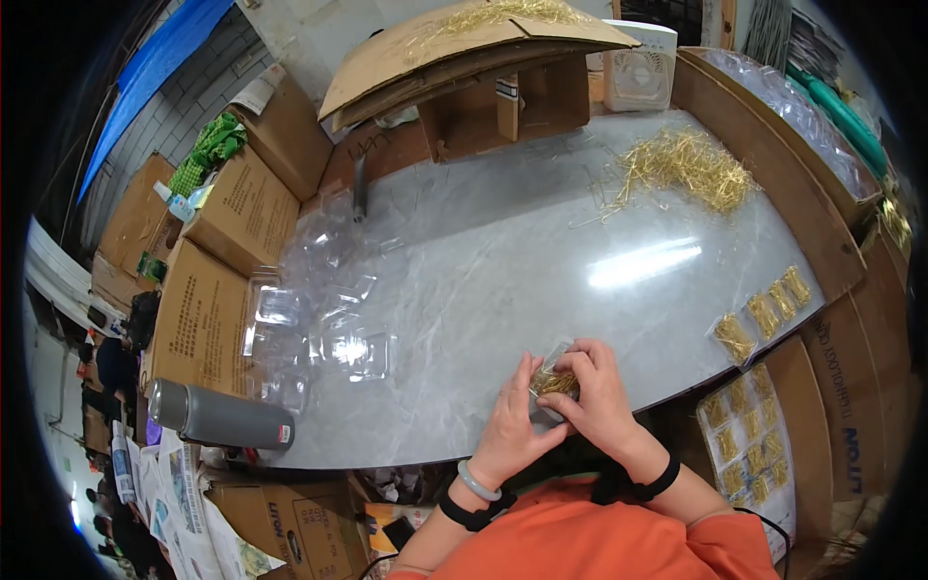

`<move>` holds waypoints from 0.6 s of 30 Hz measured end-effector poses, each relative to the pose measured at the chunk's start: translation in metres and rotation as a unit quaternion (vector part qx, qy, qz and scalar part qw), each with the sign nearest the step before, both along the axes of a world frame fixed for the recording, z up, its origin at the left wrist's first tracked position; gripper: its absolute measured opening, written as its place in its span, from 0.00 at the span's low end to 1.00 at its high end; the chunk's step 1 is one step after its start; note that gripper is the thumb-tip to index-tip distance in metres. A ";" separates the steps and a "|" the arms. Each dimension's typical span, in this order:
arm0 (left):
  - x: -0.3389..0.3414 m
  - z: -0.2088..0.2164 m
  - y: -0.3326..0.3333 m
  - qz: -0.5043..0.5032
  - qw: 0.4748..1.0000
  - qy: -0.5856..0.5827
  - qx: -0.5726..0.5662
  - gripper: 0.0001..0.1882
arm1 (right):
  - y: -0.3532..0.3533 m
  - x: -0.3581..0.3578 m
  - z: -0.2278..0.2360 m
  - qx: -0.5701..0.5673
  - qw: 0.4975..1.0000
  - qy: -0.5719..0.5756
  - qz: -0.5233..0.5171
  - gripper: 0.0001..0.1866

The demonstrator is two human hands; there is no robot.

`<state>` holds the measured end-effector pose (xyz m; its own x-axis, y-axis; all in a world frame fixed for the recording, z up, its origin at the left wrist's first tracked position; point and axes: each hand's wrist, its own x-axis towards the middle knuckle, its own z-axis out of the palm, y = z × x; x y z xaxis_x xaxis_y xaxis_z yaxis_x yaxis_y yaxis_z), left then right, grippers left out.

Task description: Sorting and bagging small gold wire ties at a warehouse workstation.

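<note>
Close to the table's front edge, my left hand and my right hand hold a small clear plastic box between them. Thin gold-coloured metal pieces lie bunched inside it. My left fingers press along its left side, while my right thumb and fingers curl over its right side. Part of the box is hidden by the fingers. At the far right of the table is a loose pile of similar gold pieces. Several small gold bundles, one a gold bundle, lie in a row along the right edge.
Empty clear plastic boxes are scattered on the table's left. A grey bottle lies at the front left corner. Cardboard boxes wall the left side; a white fan stands at the back. Below the right edge sits a tray of gold bundles.
</note>
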<state>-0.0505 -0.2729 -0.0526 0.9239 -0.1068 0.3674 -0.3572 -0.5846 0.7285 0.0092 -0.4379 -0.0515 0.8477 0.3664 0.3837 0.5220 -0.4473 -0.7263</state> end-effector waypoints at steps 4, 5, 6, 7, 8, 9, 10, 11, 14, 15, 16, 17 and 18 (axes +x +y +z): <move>0.001 0.000 0.000 -0.010 1.000 0.012 0.008 0.56 | -0.002 -0.001 0.005 0.002 0.998 0.058 -0.006 0.32; 0.001 -0.002 0.001 -0.010 1.000 0.015 0.009 0.56 | -0.003 -0.001 0.006 0.010 0.999 0.049 -0.003 0.32; 0.001 -0.001 0.001 -0.013 1.000 0.020 0.010 0.56 | -0.003 -0.002 0.006 0.018 0.999 0.040 0.000 0.33; 0.001 -0.001 0.002 -0.016 1.000 0.024 0.011 0.56 | -0.004 -0.002 0.007 0.026 0.999 0.031 0.003 0.33; 0.001 -0.001 0.002 -0.018 0.999 0.028 0.013 0.56 | -0.006 -0.001 0.007 0.040 0.999 0.030 0.018 0.33; 0.002 0.000 0.002 -0.019 0.999 0.025 0.017 0.55 | -0.009 0.001 0.008 0.055 0.998 0.029 0.032 0.33; 0.002 0.002 0.002 -0.020 0.999 0.022 0.020 0.55 | -0.013 0.004 0.008 0.069 0.996 0.028 0.047 0.33; 0.001 0.002 0.002 -0.020 0.999 0.020 0.024 0.55 | -0.017 0.007 0.008 0.058 0.996 0.023 0.067 0.32; 0.001 0.001 0.001 -0.009 0.999 -0.005 0.038 0.54 | -0.025 0.014 0.007 0.040 0.993 0.033 0.109 0.30; 0.002 0.002 0.000 -0.014 0.999 -0.005 0.043 0.53 | -0.025 0.014 0.006 0.045 0.991 0.053 0.113 0.29; 0.003 0.004 -0.001 -0.018 0.999 -0.005 0.047 0.52 | -0.026 0.014 0.005 0.050 0.989 0.073 0.117 0.28; 0.003 0.005 -0.001 -0.021 0.998 -0.005 0.053 0.50 | -0.025 0.014 0.004 0.056 0.988 0.088 0.118 0.27; 0.003 0.005 -0.001 -0.022 0.998 -0.005 0.056 0.49 | -0.025 0.015 0.005 0.062 0.986 0.103 0.118 0.26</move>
<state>-0.0478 -0.2736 -0.0477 0.9133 -0.1887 0.3608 -0.3924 -0.6448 0.6559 0.0239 -0.4627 -0.0467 0.8094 0.5239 0.2655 0.4359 -0.2327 -0.8694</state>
